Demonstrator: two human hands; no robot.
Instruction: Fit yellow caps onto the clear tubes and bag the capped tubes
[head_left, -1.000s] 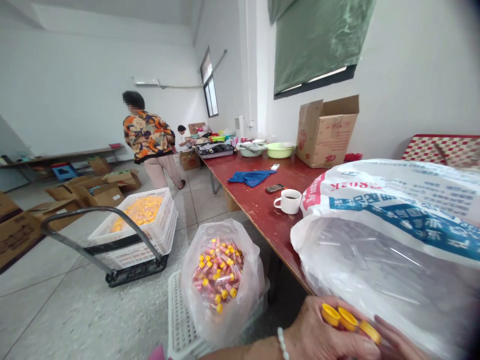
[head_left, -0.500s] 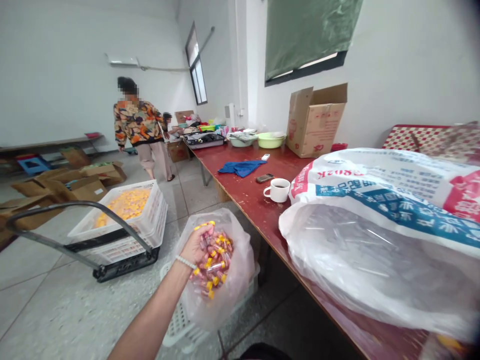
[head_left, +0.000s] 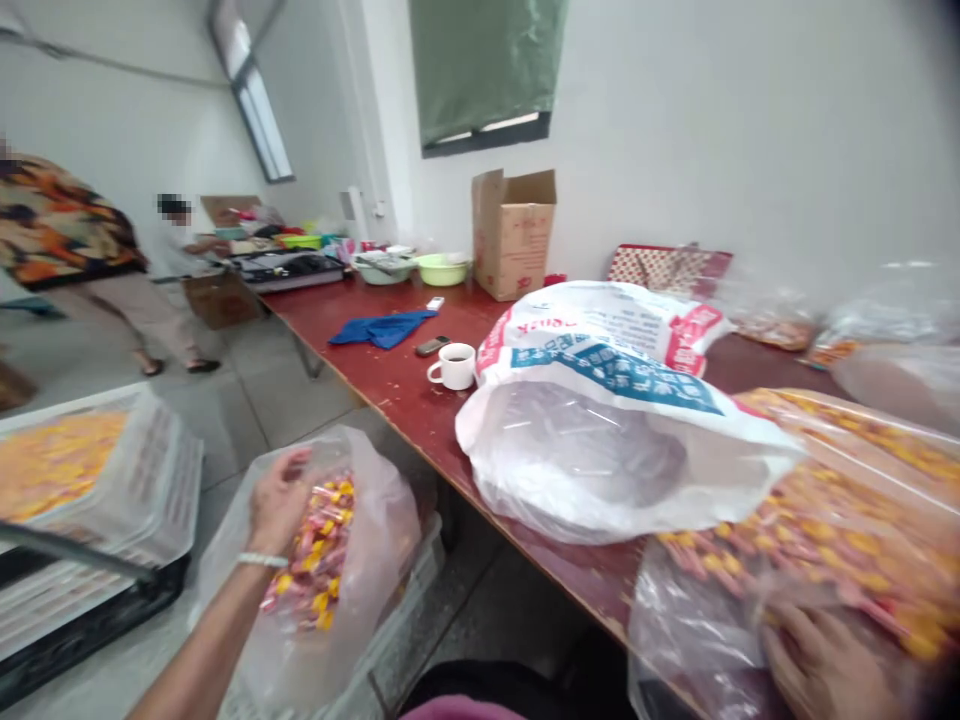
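Observation:
My left hand (head_left: 279,503), with a pale bead bracelet on the wrist, hovers at the mouth of a translucent plastic bag (head_left: 379,540). Its fingers are loosely bent and apart, and nothing shows in them. Inside that bag lie many small pink tubes with yellow ends (head_left: 319,555). At the lower right, my right hand (head_left: 821,650) has its fingers curled at the edge of a clear plastic bag (head_left: 675,610) on the table. More of the pink and yellow tubes (head_left: 840,520) lie there under clear film. Blur and film partly hide the right fingertips.
A large printed white sack (head_left: 592,440) rests on the red table (head_left: 405,390), beside a white cup (head_left: 455,367), a phone (head_left: 433,345) and a blue cloth (head_left: 382,328). A cardboard box (head_left: 517,240) stands behind. Left are stacked white crates (head_left: 161,490) and a walking person (head_left: 82,240).
The view has swung right, bringing my right hand and the tubes on the table into sight. My left hand, earlier dug among the tubes, now sits higher at the bag's left side.

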